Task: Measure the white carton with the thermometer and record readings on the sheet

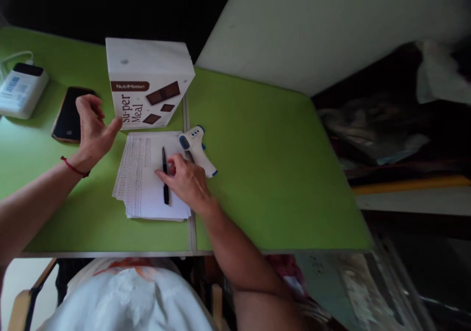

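Note:
My left hand (94,127) hovers by the lower left corner of a white Super Meal box (149,56), its thumb stretched toward that corner and its other fingers bent. Whether the thumb touches the box I cannot tell. Partly behind this hand lies a dark phone (68,115). Over a stack of handwritten paper sheets (138,193) is my right hand (187,176), thumb and fingers apart. A black pen (166,192) lies on the sheets, with the right thumb across it. Just beyond those fingers, a white and blue infrared thermometer (196,147) rests partly on the paper.
A white power adapter or power bank (25,93) with a cable sits at the far left of the green table (265,174). A seam crosses the tabletop. Behind is a dark panel, and a pale wall (294,31) rises at the right. Shelves with plastic bags (371,129) stand further right.

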`<state>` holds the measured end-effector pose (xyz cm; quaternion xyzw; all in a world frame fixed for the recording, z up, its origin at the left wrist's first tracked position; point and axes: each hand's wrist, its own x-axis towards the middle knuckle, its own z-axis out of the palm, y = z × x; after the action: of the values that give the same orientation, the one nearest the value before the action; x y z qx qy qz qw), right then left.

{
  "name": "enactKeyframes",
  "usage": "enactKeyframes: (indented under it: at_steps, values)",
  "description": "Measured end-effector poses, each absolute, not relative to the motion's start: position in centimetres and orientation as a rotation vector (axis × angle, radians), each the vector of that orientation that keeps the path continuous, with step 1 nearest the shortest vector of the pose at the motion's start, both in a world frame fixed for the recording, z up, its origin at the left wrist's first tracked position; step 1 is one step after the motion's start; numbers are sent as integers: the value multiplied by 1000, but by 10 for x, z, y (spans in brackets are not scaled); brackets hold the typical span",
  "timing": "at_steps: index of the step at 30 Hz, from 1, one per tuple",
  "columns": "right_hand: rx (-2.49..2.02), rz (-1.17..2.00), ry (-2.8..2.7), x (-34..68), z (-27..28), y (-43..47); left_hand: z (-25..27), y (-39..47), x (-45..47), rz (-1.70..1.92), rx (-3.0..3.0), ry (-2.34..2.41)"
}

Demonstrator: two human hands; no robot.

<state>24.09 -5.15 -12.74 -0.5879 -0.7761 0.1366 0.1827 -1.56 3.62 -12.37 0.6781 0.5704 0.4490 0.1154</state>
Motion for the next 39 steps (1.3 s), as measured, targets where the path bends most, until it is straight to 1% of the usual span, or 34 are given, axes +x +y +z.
enactKeyframes:
  at_steps: [2,4,7,9,11,16,21,24,27,30,33,39]
  values:
    - [-1663,396,-2216,236,-129,-54,-112,15,-10,1257,2017,1614]
    - [-1611,418,-2185,238,-129,-52,-102,-9,-7,934,2179,1487]
    - [-1415,461,-2066,248,-128,-47,-95,-38,-6,441,2354,1235]
    - [-1293,501,-1971,255,-126,-45,-95,-48,-5,204,2457,1086]
    - [-1217,546,-1884,259,-126,-45,-97,-52,-4,70,2527,1031]
    - [-1208,617,-1623,253,-128,-56,-101,-59,2,36,2633,1071]
    - [-1105,867,-1470,240,-127,-64,-95,-61,2,117,2597,1015]
    - [-1143,987,-1413,232,-135,-64,-93,-59,4,203,2605,1042]
    - [-1167,1056,-1379,226,-146,-63,-92,-59,10,131,2661,1104]
    - [-1177,1050,-1363,222,-150,-61,-90,-63,18,-51,2677,1181]
    - [-1212,956,-1411,220,-147,-61,-86,-68,25,-202,2648,1211]
    - [-1272,826,-1552,222,-143,-62,-81,-74,29,-399,2641,1189]
